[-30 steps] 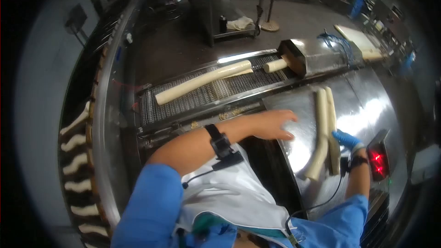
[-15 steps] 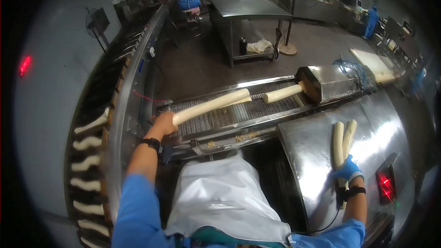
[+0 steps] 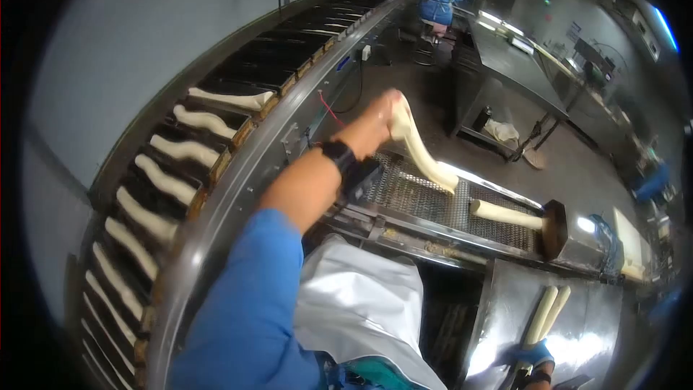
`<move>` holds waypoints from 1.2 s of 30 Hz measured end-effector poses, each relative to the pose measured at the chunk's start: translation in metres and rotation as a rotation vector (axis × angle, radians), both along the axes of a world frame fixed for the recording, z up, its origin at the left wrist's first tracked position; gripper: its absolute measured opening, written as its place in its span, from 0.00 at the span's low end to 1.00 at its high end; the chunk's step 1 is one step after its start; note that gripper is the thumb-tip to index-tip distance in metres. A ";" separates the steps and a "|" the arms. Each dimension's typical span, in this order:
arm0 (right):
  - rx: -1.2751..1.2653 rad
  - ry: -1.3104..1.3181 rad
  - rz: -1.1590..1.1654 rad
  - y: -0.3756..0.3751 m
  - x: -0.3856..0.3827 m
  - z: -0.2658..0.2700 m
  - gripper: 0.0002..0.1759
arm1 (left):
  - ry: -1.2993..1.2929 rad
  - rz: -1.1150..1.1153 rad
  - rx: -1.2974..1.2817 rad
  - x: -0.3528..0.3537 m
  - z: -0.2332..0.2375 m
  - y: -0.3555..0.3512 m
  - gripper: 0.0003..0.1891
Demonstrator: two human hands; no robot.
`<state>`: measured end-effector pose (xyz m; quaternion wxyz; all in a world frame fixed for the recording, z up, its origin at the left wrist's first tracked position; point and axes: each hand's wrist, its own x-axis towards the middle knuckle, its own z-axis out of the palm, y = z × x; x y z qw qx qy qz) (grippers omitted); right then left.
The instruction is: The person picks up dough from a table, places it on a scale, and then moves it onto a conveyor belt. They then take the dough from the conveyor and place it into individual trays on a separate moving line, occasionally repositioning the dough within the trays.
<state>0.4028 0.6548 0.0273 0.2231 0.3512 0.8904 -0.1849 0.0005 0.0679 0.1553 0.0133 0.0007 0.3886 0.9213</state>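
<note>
My left hand [image 3: 382,117] is closed around the upper end of a long pale dough roll [image 3: 422,155], raised above the mesh conveyor [image 3: 408,191]. The roll hangs and bends, its lower end near the mesh. Another pale roll [image 3: 505,214] lies on the mesh, partly at the mouth of a metal housing [image 3: 585,238]. At the lower right, my right hand [image 3: 533,354], in a blue glove, is at the near end of two pale rolls [image 3: 547,314] on the steel table [image 3: 498,303]; its fingers are too dark and small to read.
A long line of dark trays [image 3: 173,130] with pale strips curves along the left, edged by a metal rail [image 3: 289,123]. A person in blue [image 3: 440,0] sits at its far end. A steel table [image 3: 516,65] stands beyond the conveyor.
My left hand has lifted its end of the roll off the mesh, and the roll now droops. The view has turned left, showing more trays. My right hand remains by the two rolls.
</note>
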 end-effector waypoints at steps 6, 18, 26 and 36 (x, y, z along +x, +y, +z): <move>-0.024 -0.019 0.010 -0.002 -0.008 0.000 0.83 | 0.287 0.759 -0.259 -0.007 0.116 -0.079 0.21; -0.043 -0.018 0.038 -0.005 -0.019 -0.009 0.80 | 0.186 0.600 -0.728 -0.016 0.014 -0.122 0.09; -0.061 0.022 0.048 -0.003 -0.011 -0.005 0.78 | 0.668 -0.155 -1.737 0.025 -0.118 0.097 0.21; 0.119 0.019 0.074 0.004 -0.004 -0.007 0.77 | 0.553 -0.152 -1.534 0.046 -0.096 0.118 0.21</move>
